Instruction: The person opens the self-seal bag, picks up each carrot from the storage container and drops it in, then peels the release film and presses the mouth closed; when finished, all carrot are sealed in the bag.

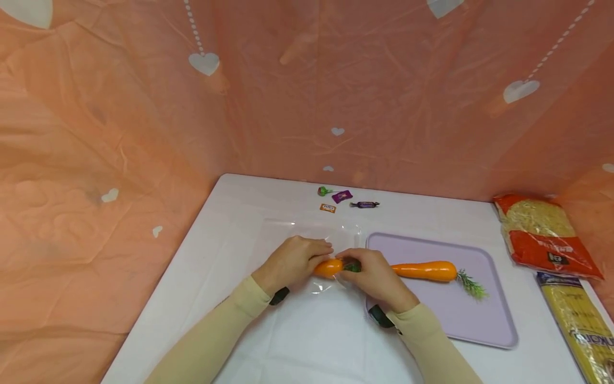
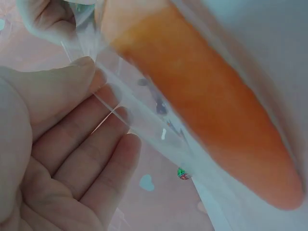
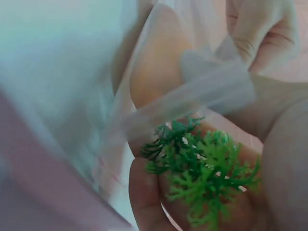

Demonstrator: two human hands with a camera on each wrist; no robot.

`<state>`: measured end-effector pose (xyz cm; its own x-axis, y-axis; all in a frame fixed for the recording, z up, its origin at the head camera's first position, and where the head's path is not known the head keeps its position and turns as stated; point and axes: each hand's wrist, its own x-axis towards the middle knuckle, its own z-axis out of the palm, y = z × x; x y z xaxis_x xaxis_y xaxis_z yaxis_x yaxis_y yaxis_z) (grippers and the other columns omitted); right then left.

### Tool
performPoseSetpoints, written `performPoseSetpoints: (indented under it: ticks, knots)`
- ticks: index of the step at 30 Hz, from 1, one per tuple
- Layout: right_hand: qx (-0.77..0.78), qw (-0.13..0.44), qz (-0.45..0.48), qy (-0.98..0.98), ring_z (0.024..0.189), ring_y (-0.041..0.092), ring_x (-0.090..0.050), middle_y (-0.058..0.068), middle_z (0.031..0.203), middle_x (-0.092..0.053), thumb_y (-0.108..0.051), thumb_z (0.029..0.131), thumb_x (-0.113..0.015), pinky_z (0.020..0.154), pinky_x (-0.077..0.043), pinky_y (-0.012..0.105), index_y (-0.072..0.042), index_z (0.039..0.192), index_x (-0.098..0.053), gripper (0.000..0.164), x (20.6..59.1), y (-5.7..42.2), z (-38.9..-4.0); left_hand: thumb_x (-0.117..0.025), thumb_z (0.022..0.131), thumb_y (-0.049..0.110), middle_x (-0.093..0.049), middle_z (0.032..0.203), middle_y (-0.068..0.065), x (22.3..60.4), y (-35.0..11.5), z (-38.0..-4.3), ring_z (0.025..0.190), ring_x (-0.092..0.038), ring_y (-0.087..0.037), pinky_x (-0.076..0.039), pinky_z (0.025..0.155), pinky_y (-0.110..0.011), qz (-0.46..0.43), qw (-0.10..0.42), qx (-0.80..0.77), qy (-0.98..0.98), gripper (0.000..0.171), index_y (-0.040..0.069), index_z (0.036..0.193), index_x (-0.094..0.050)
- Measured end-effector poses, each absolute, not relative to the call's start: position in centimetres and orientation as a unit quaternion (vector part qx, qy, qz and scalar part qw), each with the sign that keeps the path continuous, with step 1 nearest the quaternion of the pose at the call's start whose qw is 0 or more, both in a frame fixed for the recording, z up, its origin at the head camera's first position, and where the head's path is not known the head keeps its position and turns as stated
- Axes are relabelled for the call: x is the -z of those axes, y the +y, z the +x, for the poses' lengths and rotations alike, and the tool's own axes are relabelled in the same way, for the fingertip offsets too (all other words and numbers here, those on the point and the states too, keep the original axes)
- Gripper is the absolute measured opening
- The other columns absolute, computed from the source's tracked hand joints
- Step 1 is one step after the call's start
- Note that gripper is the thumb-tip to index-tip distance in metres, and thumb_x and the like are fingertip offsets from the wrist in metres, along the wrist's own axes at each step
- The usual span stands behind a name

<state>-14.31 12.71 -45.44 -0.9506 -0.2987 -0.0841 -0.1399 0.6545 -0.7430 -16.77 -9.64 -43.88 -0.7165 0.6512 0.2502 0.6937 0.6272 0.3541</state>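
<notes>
An orange carrot (image 1: 328,268) lies mostly inside a clear plastic bag (image 1: 278,228), its tip end covered by film in the left wrist view. My left hand (image 1: 293,261) pinches the bag's edge between thumb and fingertips, the other fingers loosely bent. At the bag's mouth, my right hand (image 1: 376,274) holds the carrot's top end; green leaves (image 3: 207,168) stick out over its palm in the right wrist view. A second carrot (image 1: 431,271) with a leafy top lies on the lilac tray (image 1: 479,322), just right of my right hand.
Behind the bag lie a lollipop (image 1: 322,191), a purple-wrapped candy (image 1: 342,197), a small orange packet (image 1: 328,208) and a dark wrapped candy (image 1: 364,204). Beyond the tray are a red pasta bag (image 1: 542,229) and a yellow pasta pack (image 1: 575,325). An orange curtain (image 1: 288,106) borders the table.
</notes>
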Motion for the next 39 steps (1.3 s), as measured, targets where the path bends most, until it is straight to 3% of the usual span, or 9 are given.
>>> performPoseSetpoints:
  ticks: [7,12,18,23,33,36,39]
  knots:
    - [0.378,0.084,-0.134,0.912,0.091,0.010,-0.063,-0.006,0.106,-0.073,-0.025,0.084,-0.083,0.094,-0.058,0.039,-0.020,0.116,-0.074,0.034,45.7,12.4,-14.2,-0.067,0.098,0.019,-0.074,0.122,-0.002,43.7,-9.7,-16.9,0.117,-0.070,-0.019,-0.055,0.103,-0.037,-0.380,0.061,0.213,-0.898,0.024,0.013,0.119,-0.077]
    - [0.391,0.101,-0.123,0.906,0.100,0.012,-0.066,-0.006,0.113,-0.072,-0.028,0.085,-0.082,0.098,-0.057,0.041,-0.020,0.121,-0.072,0.038,44.8,13.8,-13.9,-0.067,0.098,0.020,-0.074,0.123,-0.001,43.8,-9.9,-17.0,0.118,-0.069,-0.018,-0.055,0.104,-0.036,-0.374,0.058,0.211,-0.901,0.024,0.014,0.119,-0.077]
    - [0.386,0.060,-0.121,0.913,0.105,0.022,-0.071,0.003,0.118,-0.073,-0.029,0.086,-0.082,0.095,-0.059,0.046,-0.013,0.123,-0.071,0.042,43.1,18.3,-13.5,-0.067,0.098,0.021,-0.073,0.124,0.000,43.5,-9.9,-16.9,0.121,-0.068,-0.018,-0.053,0.105,-0.037,-0.367,0.048,0.212,-0.904,0.026,0.015,0.121,-0.075]
    - [0.367,0.027,-0.093,0.925,0.111,0.028,-0.070,0.004,0.122,-0.073,-0.035,0.085,-0.082,0.095,-0.058,0.047,-0.016,0.125,-0.071,0.046,42.0,23.5,-13.0,-0.067,0.097,0.018,-0.074,0.122,-0.001,43.5,-10.0,-16.7,0.120,-0.068,-0.019,-0.054,0.105,-0.038,-0.368,0.054,0.215,-0.903,0.025,0.014,0.120,-0.076]
    - [0.336,0.127,0.003,0.933,0.132,0.047,-0.047,0.018,0.148,-0.054,-0.057,0.088,-0.072,0.104,-0.045,0.067,-0.019,0.143,-0.057,0.069,41.3,31.9,-12.4,-0.067,0.098,0.020,-0.074,0.123,-0.002,43.5,-9.9,-16.8,0.120,-0.068,-0.019,-0.053,0.105,-0.040,-0.367,0.059,0.206,-0.905,0.025,0.014,0.121,-0.075]
    - [0.340,0.155,0.010,0.927,0.133,0.048,-0.045,0.020,0.150,-0.050,-0.054,0.087,-0.074,0.104,-0.046,0.066,-0.018,0.144,-0.056,0.069,41.8,33.0,-12.5,-0.066,0.098,0.020,-0.074,0.123,-0.001,43.4,-10.0,-16.8,0.119,-0.068,-0.019,-0.053,0.105,-0.039,-0.365,0.059,0.206,-0.906,0.025,0.015,0.121,-0.076]
    - [0.348,0.176,0.019,0.921,0.129,0.044,-0.048,0.020,0.149,-0.050,-0.050,0.086,-0.077,0.101,-0.052,0.058,-0.018,0.143,-0.058,0.068,42.3,33.5,-12.6,-0.067,0.098,0.020,-0.074,0.122,-0.001,43.5,-10.0,-16.8,0.119,-0.069,-0.019,-0.054,0.105,-0.039,-0.364,0.062,0.206,-0.906,0.025,0.014,0.120,-0.076]
